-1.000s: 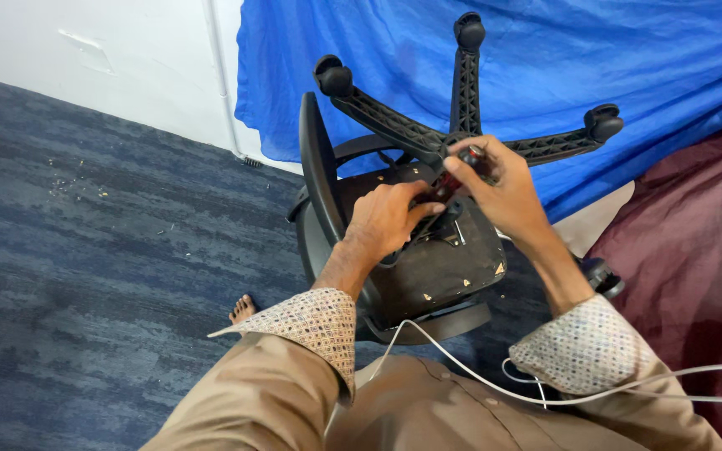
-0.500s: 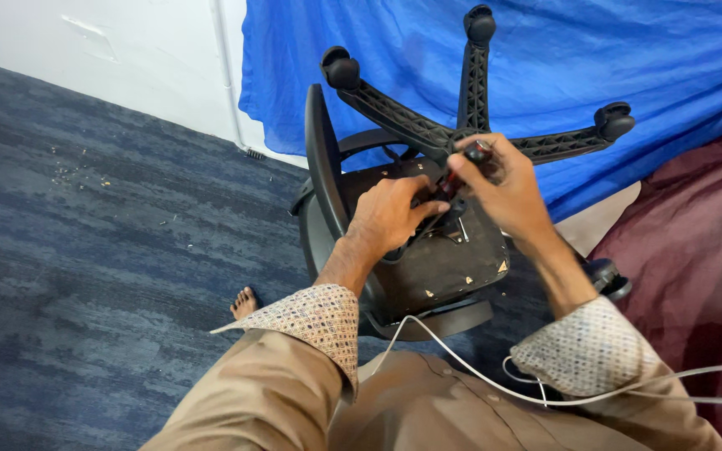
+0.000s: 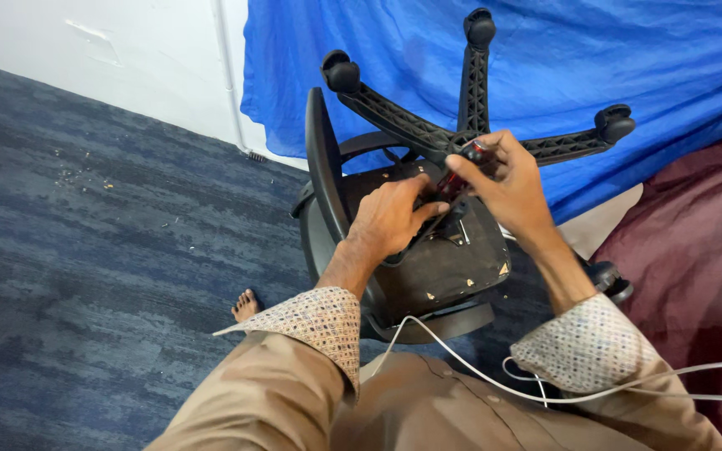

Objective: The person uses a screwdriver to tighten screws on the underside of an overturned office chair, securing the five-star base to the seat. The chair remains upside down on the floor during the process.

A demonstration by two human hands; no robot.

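A black office chair (image 3: 428, 267) lies tipped on its side, the underside of its seat facing me and its star-shaped wheel base (image 3: 470, 125) pointing up. My right hand (image 3: 511, 188) grips the red-and-black handle of a screwdriver (image 3: 461, 174), whose tip points down at the metal mechanism under the seat. My left hand (image 3: 390, 217) rests on that mechanism beside the tool's shaft, fingers curled around its lower part.
A blue cloth (image 3: 612, 67) hangs behind the chair and a maroon cloth (image 3: 695, 242) lies at the right. A white cable (image 3: 545, 392) crosses my lap. Grey-blue carpet (image 3: 94, 250) spreads left, with my bare foot (image 3: 246, 305) on it. A white wall (image 3: 127, 58) stands behind.
Both hands have stayed on the screwdriver and the seat mechanism; only the view has shifted slightly.
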